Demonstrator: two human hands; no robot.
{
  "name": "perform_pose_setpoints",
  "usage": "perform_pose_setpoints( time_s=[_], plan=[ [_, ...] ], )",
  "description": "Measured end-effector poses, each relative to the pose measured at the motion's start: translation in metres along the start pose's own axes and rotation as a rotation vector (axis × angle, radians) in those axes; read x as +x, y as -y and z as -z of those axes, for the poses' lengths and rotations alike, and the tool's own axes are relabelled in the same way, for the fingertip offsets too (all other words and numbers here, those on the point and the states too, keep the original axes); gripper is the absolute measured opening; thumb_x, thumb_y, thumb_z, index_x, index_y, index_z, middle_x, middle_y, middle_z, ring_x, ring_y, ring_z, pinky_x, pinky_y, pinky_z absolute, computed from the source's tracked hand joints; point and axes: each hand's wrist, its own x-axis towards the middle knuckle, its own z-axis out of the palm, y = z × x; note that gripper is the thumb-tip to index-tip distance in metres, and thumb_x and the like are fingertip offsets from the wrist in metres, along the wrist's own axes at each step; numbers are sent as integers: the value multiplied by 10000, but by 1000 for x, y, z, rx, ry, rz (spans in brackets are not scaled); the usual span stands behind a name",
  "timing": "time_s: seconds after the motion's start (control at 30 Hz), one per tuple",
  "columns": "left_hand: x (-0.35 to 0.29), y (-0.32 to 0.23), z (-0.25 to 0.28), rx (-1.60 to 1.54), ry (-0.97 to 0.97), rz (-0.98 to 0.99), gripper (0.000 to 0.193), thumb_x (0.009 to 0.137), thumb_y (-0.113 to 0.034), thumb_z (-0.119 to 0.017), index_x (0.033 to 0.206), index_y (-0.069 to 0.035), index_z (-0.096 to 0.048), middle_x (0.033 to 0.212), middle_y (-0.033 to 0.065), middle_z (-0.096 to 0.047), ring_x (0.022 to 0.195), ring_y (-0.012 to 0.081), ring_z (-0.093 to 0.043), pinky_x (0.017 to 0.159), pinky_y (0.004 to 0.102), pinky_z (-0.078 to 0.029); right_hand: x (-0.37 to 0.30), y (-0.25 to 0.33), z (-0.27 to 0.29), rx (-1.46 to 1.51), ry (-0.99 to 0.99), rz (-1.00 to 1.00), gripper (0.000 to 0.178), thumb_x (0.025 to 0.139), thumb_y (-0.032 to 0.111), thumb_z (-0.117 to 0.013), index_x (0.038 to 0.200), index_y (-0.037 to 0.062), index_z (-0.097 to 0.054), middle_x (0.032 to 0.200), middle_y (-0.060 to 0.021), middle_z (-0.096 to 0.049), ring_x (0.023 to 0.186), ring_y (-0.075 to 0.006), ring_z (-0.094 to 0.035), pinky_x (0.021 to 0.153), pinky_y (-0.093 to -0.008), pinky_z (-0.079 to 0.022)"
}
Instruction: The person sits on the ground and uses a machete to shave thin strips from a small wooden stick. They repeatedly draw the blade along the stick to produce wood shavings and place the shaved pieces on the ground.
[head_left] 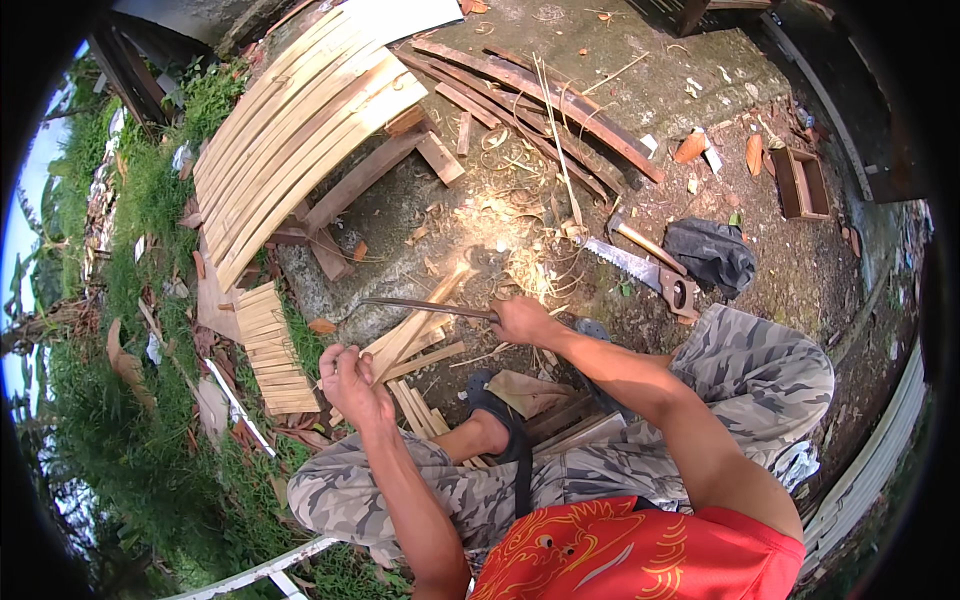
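My right hand (522, 324) is closed around the handle of a long knife (425, 305) with a dark, slightly curved blade pointing left. The blade crosses above a pale wooden strip (412, 334), whether touching it I cannot tell. My left hand (357, 388) is closed on the near end of this strip, which slants away toward a heap of shavings (530, 270). More short pale strips (418, 408) lie beneath it by my foot. To the left of my left hand sits a row of short cut strips (270, 350).
Long pale slats (310, 120) rest on a wooden frame (365, 185) at far left. Dark planks (560, 100) lie at the back. To the right are a handsaw (625, 265), a hammer (645, 240), a dark cloth bundle (710, 255) and a wooden box (800, 183).
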Motion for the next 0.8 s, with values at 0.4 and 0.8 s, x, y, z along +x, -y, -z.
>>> perform_pose_setpoints(
  time_s=[0.4,0.8],
  plan=[
    [4,1,-3,-24,48,-5,156,856,73,-558,977,-16,-519,709,47,-530,469,69,-363,620,245,-447,0,-46,-32,111,-61,-246,332,826,301,-596,1024,56,-701,930,-248,-680,873,-389,-668,799,-464,-538],
    [84,-26,-98,206,183,15,188,791,-30,-691,972,-14,-640,730,23,-573,504,92,-455,495,243,-408,-9,-13,-3,368,-111,-353,486,800,441,-648,957,-18,-684,906,-267,-677,902,-384,-668,807,-457,-510]
  ],
)
